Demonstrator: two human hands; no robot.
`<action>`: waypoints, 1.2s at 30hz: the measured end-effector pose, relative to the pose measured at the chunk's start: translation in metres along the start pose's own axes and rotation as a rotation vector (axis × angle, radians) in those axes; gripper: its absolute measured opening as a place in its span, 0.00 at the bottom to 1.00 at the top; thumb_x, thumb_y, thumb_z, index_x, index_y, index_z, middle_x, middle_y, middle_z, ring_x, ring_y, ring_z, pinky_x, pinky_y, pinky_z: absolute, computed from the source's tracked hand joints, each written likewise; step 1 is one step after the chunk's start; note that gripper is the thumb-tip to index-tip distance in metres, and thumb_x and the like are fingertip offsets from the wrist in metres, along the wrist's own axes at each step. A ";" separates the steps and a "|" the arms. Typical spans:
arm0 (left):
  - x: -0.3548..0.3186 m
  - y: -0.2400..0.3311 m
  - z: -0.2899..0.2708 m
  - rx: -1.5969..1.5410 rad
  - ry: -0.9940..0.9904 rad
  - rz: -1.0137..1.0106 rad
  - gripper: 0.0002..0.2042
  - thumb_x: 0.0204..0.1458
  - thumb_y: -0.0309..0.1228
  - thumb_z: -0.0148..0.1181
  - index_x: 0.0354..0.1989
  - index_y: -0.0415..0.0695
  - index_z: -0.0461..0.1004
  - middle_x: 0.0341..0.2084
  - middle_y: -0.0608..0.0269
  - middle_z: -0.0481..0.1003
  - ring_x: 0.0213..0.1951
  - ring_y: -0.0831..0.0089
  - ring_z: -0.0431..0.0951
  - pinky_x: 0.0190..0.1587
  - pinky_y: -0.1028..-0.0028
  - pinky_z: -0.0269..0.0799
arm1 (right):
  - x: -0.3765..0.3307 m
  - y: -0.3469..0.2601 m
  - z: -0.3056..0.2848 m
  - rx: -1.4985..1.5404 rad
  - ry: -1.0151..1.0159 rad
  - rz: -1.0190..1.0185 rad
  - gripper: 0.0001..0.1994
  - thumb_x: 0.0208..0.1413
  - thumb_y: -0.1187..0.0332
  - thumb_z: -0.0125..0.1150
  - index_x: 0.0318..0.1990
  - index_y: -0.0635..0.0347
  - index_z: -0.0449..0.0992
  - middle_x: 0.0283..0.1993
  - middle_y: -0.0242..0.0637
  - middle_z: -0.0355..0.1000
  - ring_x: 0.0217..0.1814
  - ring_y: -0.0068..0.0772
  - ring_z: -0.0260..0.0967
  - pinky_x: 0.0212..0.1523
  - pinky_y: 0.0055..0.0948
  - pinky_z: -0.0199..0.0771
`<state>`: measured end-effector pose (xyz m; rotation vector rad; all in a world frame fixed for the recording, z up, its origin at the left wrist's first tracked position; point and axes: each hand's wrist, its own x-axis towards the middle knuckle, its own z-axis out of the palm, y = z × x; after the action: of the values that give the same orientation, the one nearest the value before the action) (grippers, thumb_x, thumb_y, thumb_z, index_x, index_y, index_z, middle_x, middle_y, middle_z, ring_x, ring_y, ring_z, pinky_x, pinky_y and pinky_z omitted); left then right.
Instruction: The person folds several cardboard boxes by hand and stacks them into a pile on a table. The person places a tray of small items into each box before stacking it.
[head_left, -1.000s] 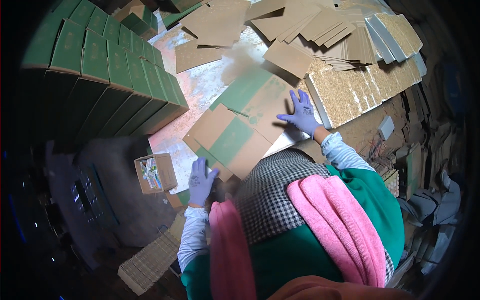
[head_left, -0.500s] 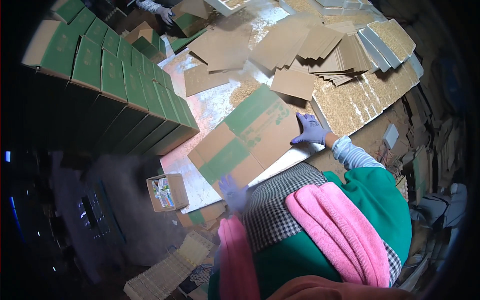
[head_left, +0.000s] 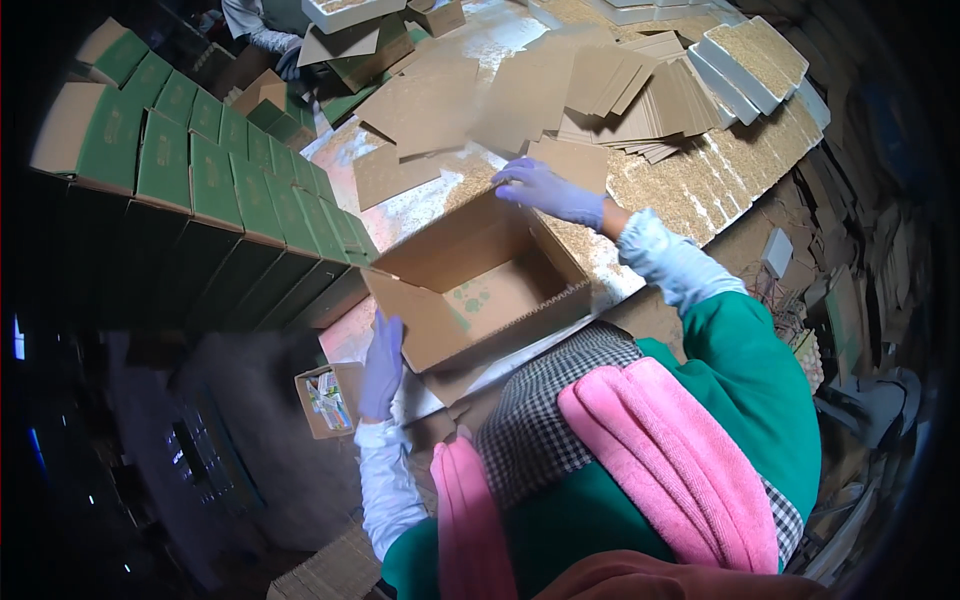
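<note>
A cardboard box (head_left: 505, 335) stands with its top open in front of me, at the near edge of the table. Green print shows on its inner bottom. My left hand (head_left: 382, 365), in a purple glove, lies flat with fingers straight against the box's left end. My right hand (head_left: 550, 192), gloved alike, has its fingers bent over the far rim near the right corner. Its fingertips are partly out of sight behind that rim.
Green-and-brown boxes (head_left: 215, 180) are stacked at the left. Flat cardboard sheets (head_left: 650, 105) and white trays of grain (head_left: 755, 60) lie beyond. A small carton of packets (head_left: 330, 400) stands lower left. Another person's gloved hand (head_left: 288, 62) is at the far left.
The flat printed cardboard between my hands is now an open, standing box. My right hand has moved up to its far rim, my left hand up and left to its end.
</note>
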<state>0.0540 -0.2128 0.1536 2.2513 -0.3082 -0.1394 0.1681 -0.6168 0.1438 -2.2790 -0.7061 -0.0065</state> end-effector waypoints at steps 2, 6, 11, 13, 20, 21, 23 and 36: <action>0.038 0.028 0.038 -0.114 0.240 0.101 0.29 0.65 0.39 0.45 0.69 0.35 0.50 0.69 0.45 0.51 0.72 0.55 0.44 0.71 0.63 0.41 | 0.012 0.009 0.031 0.154 0.222 0.122 0.42 0.51 0.44 0.64 0.64 0.66 0.58 0.62 0.55 0.60 0.67 0.49 0.54 0.66 0.38 0.54; 0.035 0.024 0.112 0.665 -0.371 0.375 0.39 0.54 0.50 0.55 0.68 0.39 0.53 0.68 0.42 0.50 0.72 0.50 0.43 0.71 0.48 0.28 | 0.006 -0.040 0.078 0.229 0.165 0.382 0.63 0.46 0.38 0.66 0.70 0.70 0.27 0.73 0.66 0.33 0.77 0.55 0.32 0.74 0.37 0.38; 0.072 0.050 0.066 0.862 0.160 0.337 0.42 0.46 0.45 0.63 0.68 0.39 0.53 0.69 0.39 0.46 0.70 0.45 0.44 0.69 0.42 0.28 | -0.021 -0.022 0.057 -0.083 0.130 0.336 0.57 0.43 0.55 0.72 0.70 0.72 0.36 0.62 0.66 0.57 0.66 0.60 0.57 0.67 0.40 0.56; 0.073 0.072 0.067 0.880 0.127 0.349 0.38 0.47 0.37 0.63 0.67 0.39 0.55 0.62 0.44 0.57 0.65 0.50 0.53 0.68 0.42 0.35 | -0.022 -0.012 0.082 -0.052 0.216 0.349 0.49 0.48 0.60 0.68 0.70 0.70 0.40 0.63 0.62 0.59 0.65 0.57 0.59 0.67 0.39 0.58; 0.042 0.027 0.102 0.495 0.063 0.540 0.21 0.50 0.41 0.61 0.53 0.48 0.72 0.51 0.51 0.70 0.52 0.50 0.68 0.61 0.50 0.56 | -0.124 -0.080 0.022 0.033 0.390 -0.070 0.25 0.63 0.59 0.51 0.62 0.65 0.63 0.59 0.50 0.65 0.65 0.52 0.60 0.66 0.46 0.56; 0.059 0.020 0.098 0.523 0.042 0.542 0.21 0.51 0.43 0.60 0.52 0.49 0.72 0.53 0.48 0.68 0.55 0.46 0.65 0.62 0.49 0.52 | -0.108 -0.077 0.023 -0.133 0.293 -0.167 0.27 0.61 0.57 0.53 0.63 0.64 0.62 0.60 0.51 0.63 0.66 0.54 0.57 0.67 0.48 0.55; 0.098 -0.017 0.090 0.454 -0.328 0.426 0.23 0.53 0.50 0.56 0.51 0.46 0.71 0.58 0.39 0.63 0.63 0.37 0.55 0.67 0.46 0.41 | -0.060 -0.070 0.033 -0.357 0.262 -0.032 0.33 0.57 0.48 0.54 0.61 0.68 0.63 0.61 0.56 0.62 0.65 0.58 0.56 0.66 0.52 0.54; -0.009 -0.102 0.093 -0.345 0.336 -0.017 0.33 0.64 0.42 0.47 0.70 0.36 0.44 0.66 0.50 0.55 0.65 0.63 0.58 0.67 0.64 0.52 | -0.025 -0.158 0.007 0.508 0.060 0.336 0.33 0.57 0.49 0.57 0.66 0.58 0.61 0.39 0.42 0.77 0.39 0.37 0.77 0.46 0.31 0.74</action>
<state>0.0447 -0.2162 0.0154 1.8948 -0.0756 0.1655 0.0682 -0.5335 0.2372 -1.8678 -0.2458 0.2360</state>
